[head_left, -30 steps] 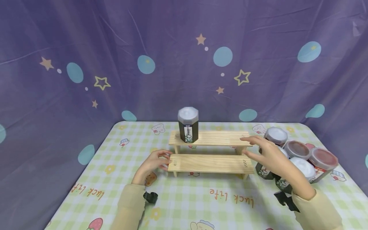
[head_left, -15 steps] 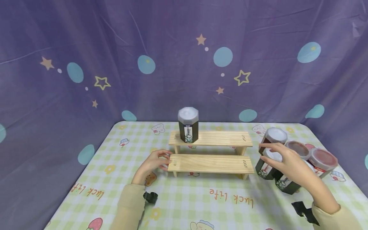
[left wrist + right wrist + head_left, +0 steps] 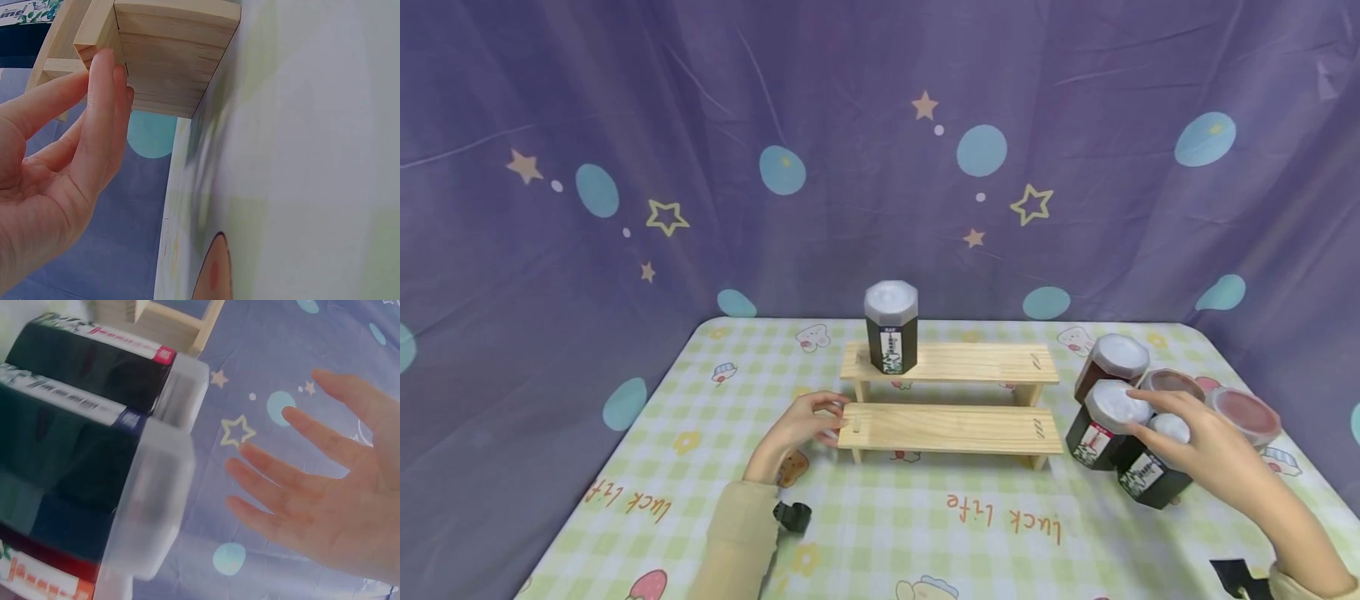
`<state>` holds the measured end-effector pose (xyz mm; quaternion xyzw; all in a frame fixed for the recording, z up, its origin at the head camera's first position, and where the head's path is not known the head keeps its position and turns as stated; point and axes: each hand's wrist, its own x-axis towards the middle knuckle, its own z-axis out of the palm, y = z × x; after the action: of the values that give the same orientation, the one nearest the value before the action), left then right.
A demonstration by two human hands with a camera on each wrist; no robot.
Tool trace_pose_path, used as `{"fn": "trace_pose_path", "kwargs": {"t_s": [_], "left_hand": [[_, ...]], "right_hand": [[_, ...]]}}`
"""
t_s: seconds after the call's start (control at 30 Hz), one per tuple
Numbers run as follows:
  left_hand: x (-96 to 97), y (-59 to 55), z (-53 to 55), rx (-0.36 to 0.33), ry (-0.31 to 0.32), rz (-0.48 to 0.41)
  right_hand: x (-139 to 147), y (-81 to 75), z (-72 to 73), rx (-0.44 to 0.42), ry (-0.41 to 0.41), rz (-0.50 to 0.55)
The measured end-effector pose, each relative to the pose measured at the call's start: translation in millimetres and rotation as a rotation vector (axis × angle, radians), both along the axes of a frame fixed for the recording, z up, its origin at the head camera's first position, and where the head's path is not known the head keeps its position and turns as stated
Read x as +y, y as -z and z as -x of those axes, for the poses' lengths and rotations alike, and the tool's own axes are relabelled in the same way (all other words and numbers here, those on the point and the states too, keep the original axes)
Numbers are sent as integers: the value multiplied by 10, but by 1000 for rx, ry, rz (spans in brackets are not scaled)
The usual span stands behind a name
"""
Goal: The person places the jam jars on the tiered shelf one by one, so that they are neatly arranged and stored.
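Observation:
My left hand grips the left end of a two-step wooden shelf, fingertips on the corner of its lower board. In the left wrist view, the thumb and fingers of this hand meet at the board's edge. A dark octagonal jar with a frosted lid stands on the left of the upper step. My right hand hovers over a group of similar jars at the right, its fingers spread near the lid of the front-left jar. The right wrist view shows this hand holding nothing, apart from the lids.
Beside that jar stand another dark jar, a jar behind it, and jars with reddish-brown tops. A green-and-white checked cloth covers the table. A purple curtain hangs behind.
My right hand has moved right and slightly down, from beside the shelf's right end to over the jars. My left hand has stayed at the shelf.

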<state>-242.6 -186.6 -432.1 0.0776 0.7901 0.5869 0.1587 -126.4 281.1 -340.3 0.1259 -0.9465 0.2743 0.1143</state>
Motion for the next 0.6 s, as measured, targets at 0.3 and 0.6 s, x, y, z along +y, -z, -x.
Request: {"fn": "trace_pose_path", "kwargs": {"t_s": [0.3,0.6], "left_hand": [[55,-244,-146,-7,28,2],[-5,-30,-19,-2,23,-11]], "right_hand": [[175,109,-80,-52,67,35],[306,306,-153,-19,95,61]]}}
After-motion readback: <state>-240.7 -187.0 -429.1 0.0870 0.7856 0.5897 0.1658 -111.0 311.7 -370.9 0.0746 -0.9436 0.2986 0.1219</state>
